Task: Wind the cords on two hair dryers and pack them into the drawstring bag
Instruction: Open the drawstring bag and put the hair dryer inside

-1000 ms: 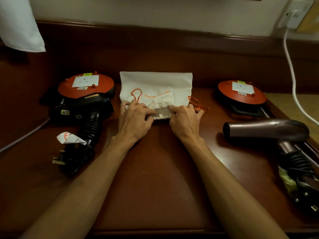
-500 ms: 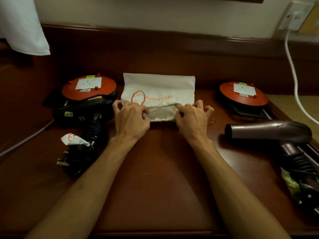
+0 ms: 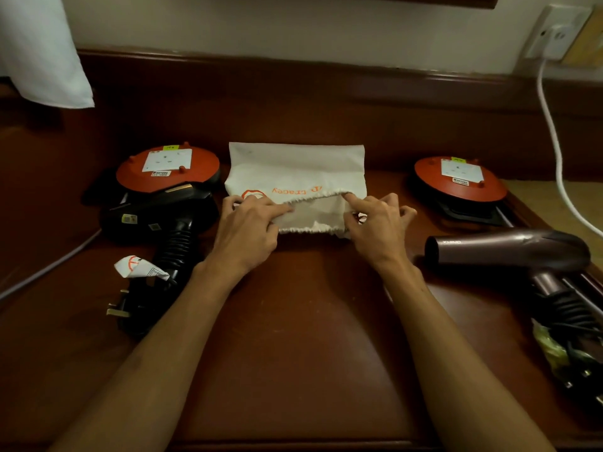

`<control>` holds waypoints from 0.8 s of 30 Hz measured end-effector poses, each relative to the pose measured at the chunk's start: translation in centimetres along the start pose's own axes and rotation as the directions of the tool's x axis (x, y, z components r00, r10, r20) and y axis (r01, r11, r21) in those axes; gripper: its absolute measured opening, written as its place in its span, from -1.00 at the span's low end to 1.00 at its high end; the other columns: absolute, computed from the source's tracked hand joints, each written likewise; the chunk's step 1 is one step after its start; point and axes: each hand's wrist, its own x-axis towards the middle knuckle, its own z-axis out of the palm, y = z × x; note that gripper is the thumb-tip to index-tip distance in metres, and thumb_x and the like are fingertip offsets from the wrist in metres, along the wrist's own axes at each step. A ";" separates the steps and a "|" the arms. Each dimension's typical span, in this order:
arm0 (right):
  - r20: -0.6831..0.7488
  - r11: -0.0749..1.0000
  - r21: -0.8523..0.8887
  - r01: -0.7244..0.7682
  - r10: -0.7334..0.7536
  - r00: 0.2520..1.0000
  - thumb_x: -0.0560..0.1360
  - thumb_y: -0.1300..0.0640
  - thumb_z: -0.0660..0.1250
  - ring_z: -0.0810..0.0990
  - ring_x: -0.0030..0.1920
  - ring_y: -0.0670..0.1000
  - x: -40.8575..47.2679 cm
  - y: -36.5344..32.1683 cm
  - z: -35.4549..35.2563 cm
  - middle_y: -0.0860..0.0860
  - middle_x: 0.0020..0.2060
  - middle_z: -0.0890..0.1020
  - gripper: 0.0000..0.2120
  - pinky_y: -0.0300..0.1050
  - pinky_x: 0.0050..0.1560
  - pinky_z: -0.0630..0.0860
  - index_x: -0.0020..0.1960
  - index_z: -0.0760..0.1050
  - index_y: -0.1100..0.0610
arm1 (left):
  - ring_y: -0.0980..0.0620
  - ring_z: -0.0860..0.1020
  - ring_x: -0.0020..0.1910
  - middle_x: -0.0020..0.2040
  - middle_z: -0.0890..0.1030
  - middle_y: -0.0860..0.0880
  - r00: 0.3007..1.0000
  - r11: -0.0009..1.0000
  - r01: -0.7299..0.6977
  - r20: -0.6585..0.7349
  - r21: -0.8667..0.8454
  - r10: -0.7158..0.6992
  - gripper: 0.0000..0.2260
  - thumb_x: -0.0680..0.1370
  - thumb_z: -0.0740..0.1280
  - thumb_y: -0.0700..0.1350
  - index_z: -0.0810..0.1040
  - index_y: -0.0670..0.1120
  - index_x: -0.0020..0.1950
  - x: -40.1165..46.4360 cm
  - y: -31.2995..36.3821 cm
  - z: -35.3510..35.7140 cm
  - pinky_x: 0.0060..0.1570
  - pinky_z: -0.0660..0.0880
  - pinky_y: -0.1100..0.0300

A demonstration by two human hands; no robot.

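Fingers (image 3: 280, 208) of both hands pinch the drawstring bag (image 3: 295, 169) mouth apart on the dark wooden desk (image 3: 293, 337).

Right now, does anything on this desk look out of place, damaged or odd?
Nothing stands out. Both hands, left hand and right hand, hold the drawstring bag mouth open; the black hair dryer and brown hair dryer lie outside it, cords bundled.

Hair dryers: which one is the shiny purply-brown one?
The hair dryer on the right, lying beside the right hand, has the glossy purplish-brown barrel. The left hair dryer is black.
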 end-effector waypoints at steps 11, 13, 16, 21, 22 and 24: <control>0.023 0.997 -0.073 0.014 -0.013 1.000 0.60 -0.02 0.30 0.29 0.02 -0.04 -0.1 -0.7 0.0 -0.05 -0.09 0.68 -0.79 0.00 0.09 0.06 0.11 0.68 -0.03 | -0.05 0.51 0.28 0.25 0.68 0.00 0.976 0.963 0.219 -0.058 0.155 -0.212 -0.69 0.56 0.26 -0.20 0.71 -0.01 0.20 -0.1 -0.5 -0.1 0.29 0.22 -0.03; -0.015 0.996 -0.092 -0.021 0.020 1.000 0.59 -0.03 0.32 0.35 0.08 0.00 -0.1 -0.4 -0.3 -0.03 0.00 0.66 -0.74 0.06 0.16 0.12 0.24 0.61 -0.04 | -0.09 0.55 0.23 0.23 0.70 -0.02 0.965 0.974 0.222 -0.155 0.040 -0.214 -0.72 0.59 0.29 -0.19 0.72 -0.02 0.20 0.0 -0.7 -0.3 0.25 0.30 -0.04; 0.084 0.987 -0.158 0.026 -0.012 0.996 0.54 0.04 0.34 0.33 0.26 0.08 0.1 -0.5 -0.2 0.00 0.26 0.49 -0.50 0.13 0.25 0.16 0.46 0.36 -0.01 | -0.16 0.34 0.47 0.55 0.43 -0.06 0.978 0.978 0.209 0.006 -0.010 -0.209 -0.55 0.53 0.38 -0.20 0.55 -0.05 0.44 0.1 -0.5 -0.4 0.43 0.22 -0.13; 0.127 0.976 -0.197 0.088 -0.063 0.990 0.53 0.06 0.35 0.32 0.28 0.08 0.2 -0.3 -0.2 -0.01 0.30 0.46 -0.50 0.12 0.24 0.16 0.45 0.37 0.03 | -0.06 -0.04 0.65 0.71 -0.05 0.01 0.930 0.968 0.246 0.293 -0.049 -0.221 -0.20 0.44 0.46 -0.19 0.22 -0.01 0.64 -0.1 -0.6 -1.5 0.56 -0.05 -0.11; 0.098 0.975 -0.203 0.088 -0.069 0.993 0.55 0.09 0.33 0.35 0.26 0.07 0.3 -0.1 -0.5 -0.01 0.26 0.52 -0.59 0.11 0.22 0.15 0.39 0.46 0.01 | -0.08 0.05 0.63 0.70 0.07 -0.01 0.947 0.970 0.240 0.230 -0.048 -0.223 -0.25 0.44 0.47 -0.19 0.30 -0.02 0.61 -0.1 -1.0 -1.6 0.54 0.01 -0.13; -0.002 0.979 -0.196 0.052 -0.053 0.999 0.58 0.16 0.31 0.41 0.19 0.07 0.5 0.5 -1.0 -0.02 0.16 0.62 -0.71 0.09 0.18 0.14 0.26 0.61 0.00 | -0.16 0.38 0.47 0.54 0.45 -0.08 0.971 0.967 0.241 0.011 -0.083 -0.241 -0.51 0.51 0.43 -0.20 0.55 -0.08 0.45 0.0 -1.6 -1.6 0.48 0.27 -0.16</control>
